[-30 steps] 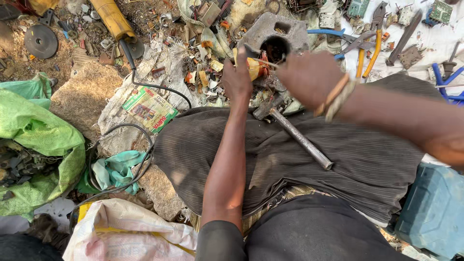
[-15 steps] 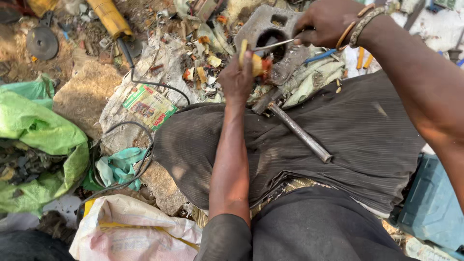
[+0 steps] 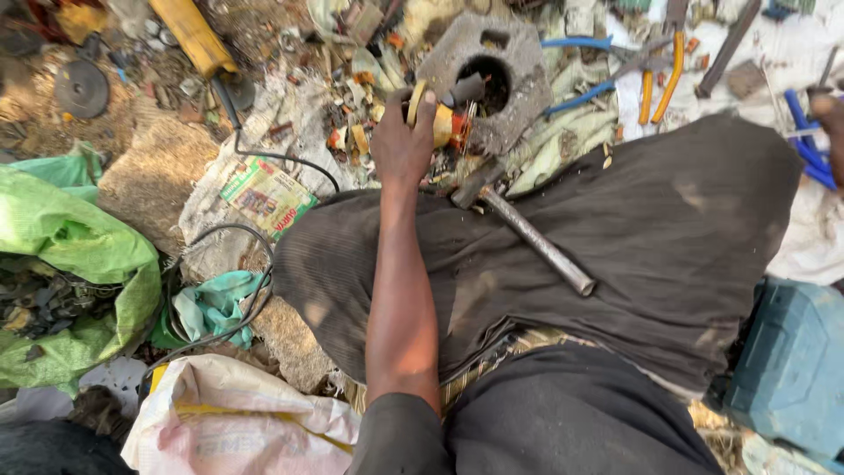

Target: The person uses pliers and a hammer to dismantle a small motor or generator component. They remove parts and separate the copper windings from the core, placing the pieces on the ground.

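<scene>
Left hand [image 3: 403, 145]: reaching forward along the dark cloth [image 3: 615, 264] over the lap, its fingers curling around a small orange-and-yellow part [image 3: 444, 126] and gripping it.
Gripped part: sitting inside the curled fingers, with its orange end poking out just past the fingertips toward the grey block; what kind of part it is cannot be told.
Grey block [image 3: 519, 70]: lying just beyond the fingertips, a flat metal piece with a round hole in its middle; the gripped part is touching or nearly touching its near edge.
Hammer [image 3: 527, 237]: resting on the cloth just below and to the right of the left fingers, its head lying near the heel of the hand and its metal handle slanting away down to the right, apart from the fingers.
Right hand [image 3: 826, 110]: showing only as a sliver at the right edge, well apart from the left fingers; whether its fingers are spread or closed cannot be told.
Blue-handled tool [image 3: 809, 141]: lying right beside that right hand on the white sheet; contact cannot be told.
Orange-handled pliers [image 3: 659, 79]: lying on the ground far right of the left fingertips, beyond the grey block.
Black cable [image 3: 255, 158]: running across the ground to the left of the left wrist.
Green bag [image 3: 70, 237]: slumping far left of the hand.
</scene>
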